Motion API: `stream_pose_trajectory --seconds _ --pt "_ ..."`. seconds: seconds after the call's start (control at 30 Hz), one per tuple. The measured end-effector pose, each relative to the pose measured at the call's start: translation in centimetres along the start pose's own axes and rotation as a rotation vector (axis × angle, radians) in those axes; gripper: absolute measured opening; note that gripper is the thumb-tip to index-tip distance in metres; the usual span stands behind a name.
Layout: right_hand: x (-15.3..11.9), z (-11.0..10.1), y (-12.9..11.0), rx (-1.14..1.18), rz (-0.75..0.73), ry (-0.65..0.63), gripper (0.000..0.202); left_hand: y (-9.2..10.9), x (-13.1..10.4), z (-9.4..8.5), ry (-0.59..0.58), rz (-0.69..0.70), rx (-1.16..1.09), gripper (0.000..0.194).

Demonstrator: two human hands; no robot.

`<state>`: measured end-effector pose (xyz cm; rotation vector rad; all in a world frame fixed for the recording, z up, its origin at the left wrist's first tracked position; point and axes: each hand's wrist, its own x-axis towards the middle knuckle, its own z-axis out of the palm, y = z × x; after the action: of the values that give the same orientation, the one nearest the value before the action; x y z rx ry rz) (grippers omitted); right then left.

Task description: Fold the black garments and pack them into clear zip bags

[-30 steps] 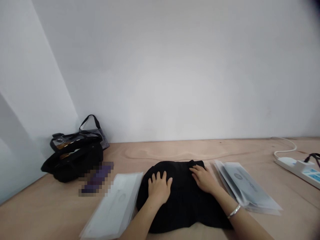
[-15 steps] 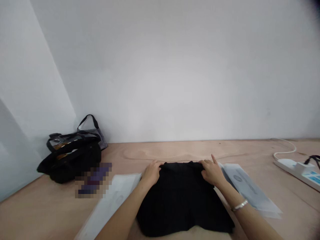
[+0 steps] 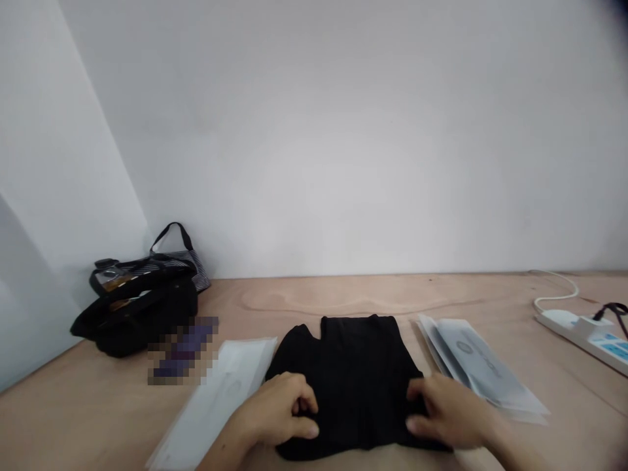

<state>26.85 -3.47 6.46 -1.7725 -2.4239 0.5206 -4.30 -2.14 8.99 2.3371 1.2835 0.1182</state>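
A black garment (image 3: 360, 373) lies on the wooden table, with a notch in its upper left edge. Over its lower left part is my left hand (image 3: 282, 409), thumb and fingers apart and curved. My right hand (image 3: 441, 409) rests at the garment's lower right side, its thumb and fingertips parted. Neither hand shows cloth pinched between its fingers. To the left lies a frosted plastic bag (image 3: 220, 392); more frosted bags (image 3: 481, 360) with printing are on the right.
At the back left stand a black bag (image 3: 142, 320) and a striped bag (image 3: 200, 269). A blurred purple item (image 3: 186, 350) lies before them. On the right are a white power strip (image 3: 583, 337) and its cable. A wall rises behind the table (image 3: 304, 294).
Both hands have let go of the garment's top edge and moved down toward its lower sides. The garment's upper left part now spreads out further, showing a notch.
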Motion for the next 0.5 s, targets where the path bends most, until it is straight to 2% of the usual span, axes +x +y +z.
stream_pose_trajectory --seconds 0.1,0.13,0.2,0.27,0.3,0.37,0.5 --pt "1.7 -0.5 -0.4 0.006 -0.053 0.181 0.026 0.8 1.5 0.6 0.198 0.063 0.048 0.029" --pt "2.3 -0.3 -0.4 -0.003 -0.076 0.2 0.022 0.8 2.0 1.1 0.251 0.048 0.095 0.034" --pt "3.1 0.3 -0.1 -0.016 -0.083 0.159 0.017 0.3 2.6 2.8 0.245 -0.015 0.183 0.045" --pt "4.1 0.8 0.4 -0.022 -0.033 0.09 0.014 -0.5 2.6 4.6 0.199 -0.047 0.227 0.053" --pt "4.7 0.9 0.6 -0.027 -0.004 0.096 0.012 -0.9 2.6 5.4 0.201 -0.052 0.242 0.054" --pt "6.6 0.6 1.0 -0.033 0.05 0.19 0.009 -1.5 2.3 6.5 0.224 -0.053 0.263 0.055" --pt "11.5 -0.1 1.4 -0.026 0.209 0.338 0.03 -1.8 2.1 7.1 0.267 -0.069 0.29 0.055"
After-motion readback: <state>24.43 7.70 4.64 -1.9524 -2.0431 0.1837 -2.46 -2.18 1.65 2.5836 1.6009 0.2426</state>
